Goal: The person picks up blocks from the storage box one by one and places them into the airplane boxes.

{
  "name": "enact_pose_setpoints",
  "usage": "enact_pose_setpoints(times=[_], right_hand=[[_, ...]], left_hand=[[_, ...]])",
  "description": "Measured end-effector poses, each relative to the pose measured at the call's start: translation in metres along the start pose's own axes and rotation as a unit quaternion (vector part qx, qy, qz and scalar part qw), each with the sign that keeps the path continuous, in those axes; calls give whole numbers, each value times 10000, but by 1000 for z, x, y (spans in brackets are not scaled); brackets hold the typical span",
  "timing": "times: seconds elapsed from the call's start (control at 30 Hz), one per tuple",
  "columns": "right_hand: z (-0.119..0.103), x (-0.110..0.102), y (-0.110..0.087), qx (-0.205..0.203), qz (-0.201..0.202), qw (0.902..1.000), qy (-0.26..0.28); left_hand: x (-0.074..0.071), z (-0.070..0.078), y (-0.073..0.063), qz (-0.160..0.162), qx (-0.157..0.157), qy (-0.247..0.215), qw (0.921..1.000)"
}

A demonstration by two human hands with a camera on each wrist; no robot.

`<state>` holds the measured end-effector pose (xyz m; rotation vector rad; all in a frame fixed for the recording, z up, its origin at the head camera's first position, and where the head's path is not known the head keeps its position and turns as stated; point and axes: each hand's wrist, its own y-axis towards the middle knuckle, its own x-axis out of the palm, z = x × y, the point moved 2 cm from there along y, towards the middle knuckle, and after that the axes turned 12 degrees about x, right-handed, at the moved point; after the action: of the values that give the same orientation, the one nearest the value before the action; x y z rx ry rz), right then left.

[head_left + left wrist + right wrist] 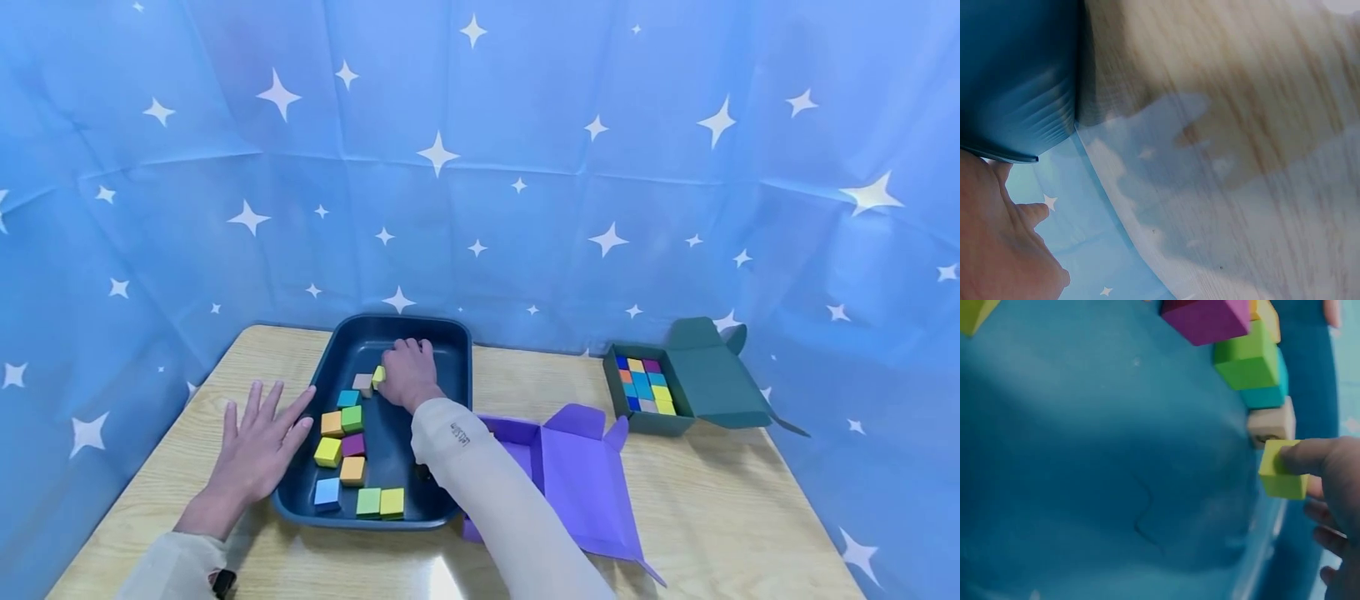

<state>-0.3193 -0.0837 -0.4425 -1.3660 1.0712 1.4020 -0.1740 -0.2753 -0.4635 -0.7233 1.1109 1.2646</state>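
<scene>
My right hand [409, 373] reaches into the far part of the dark blue tray [442, 329]. It pinches a yellow block [1283, 478] between thumb and fingers, beside a beige block [1270, 423]. Several more blocks lie along the tray's left side, among them a green block [351, 418], a purple block [353, 445] and a light blue block [327, 493]. With fingers spread straight, my left hand [258, 450] is at the tray's left rim, its fingertips on or just beside that rim. In the left wrist view part of this hand shows below the tray's outer wall [1016, 81].
Right of the tray is an open purple box [585, 483], partly hidden by my right sleeve [487, 492]. Farther back on the right, an open dark green box [652, 422] holds several coloured blocks. A starry blue cloth [525, 217] hangs behind the wooden table [720, 508].
</scene>
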Motion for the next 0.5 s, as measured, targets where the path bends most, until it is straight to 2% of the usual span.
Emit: enact_pose_setpoints(times=[0.2, 0.5], right_hand=[[12, -26, -6, -159, 381, 9985, 360], [45, -54, -25, -435, 828, 9954, 212]], left_hand=[[-2, 0, 0, -13, 28, 11, 10000], [0, 2, 0, -38, 37, -63, 10000]])
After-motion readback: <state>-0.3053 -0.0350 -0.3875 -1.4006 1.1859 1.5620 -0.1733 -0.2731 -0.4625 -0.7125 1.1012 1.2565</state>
